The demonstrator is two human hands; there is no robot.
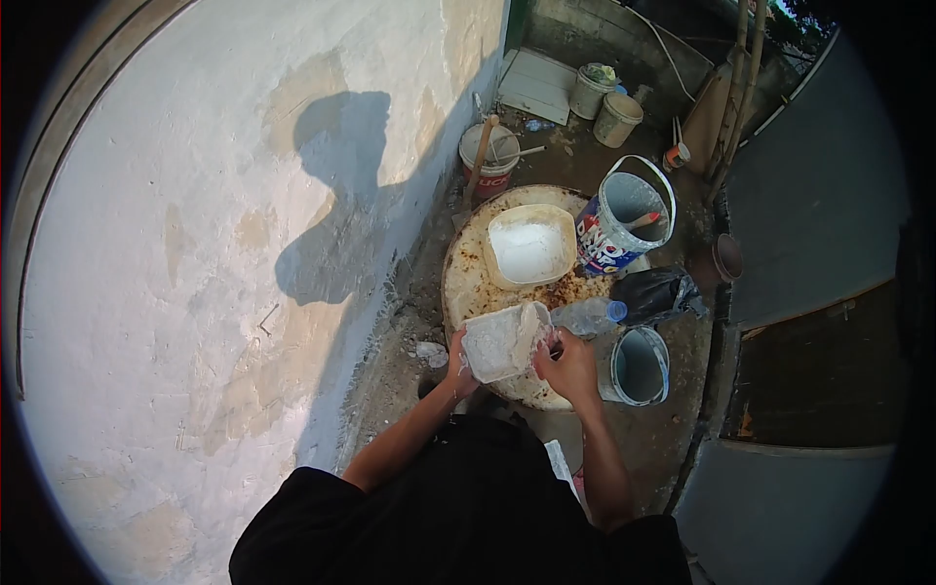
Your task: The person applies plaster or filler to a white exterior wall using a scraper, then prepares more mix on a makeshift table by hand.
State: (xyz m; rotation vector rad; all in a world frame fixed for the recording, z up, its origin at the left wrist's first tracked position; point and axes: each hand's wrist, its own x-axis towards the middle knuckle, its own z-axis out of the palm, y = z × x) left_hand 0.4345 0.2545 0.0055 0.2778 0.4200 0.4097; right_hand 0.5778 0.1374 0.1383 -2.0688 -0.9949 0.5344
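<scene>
My left hand (461, 365) grips the near left side of a shallow white plastic container (487, 346), smeared with plaster inside. It is held above the near edge of a round, rust-stained tabletop (466, 258). A lump of off-white plaster (527, 333) lies along the container's right side. At that side, the fingers of my right hand (565, 363) are closed; what they hold is hidden. Beyond, a cream tub (501, 276) of white powder rests on the tabletop. A clear plastic bottle (583, 316) with a blue cap lies just past my right hand.
A patchy white wall (195, 234) runs along the left. A tall bucket (606, 239) with a red-handled tool stands at the right, near a black plastic bag (655, 295) and a smaller bucket (639, 369). Behind, another bucket (490, 175) holds tools. Grey panels (814, 185) border the right.
</scene>
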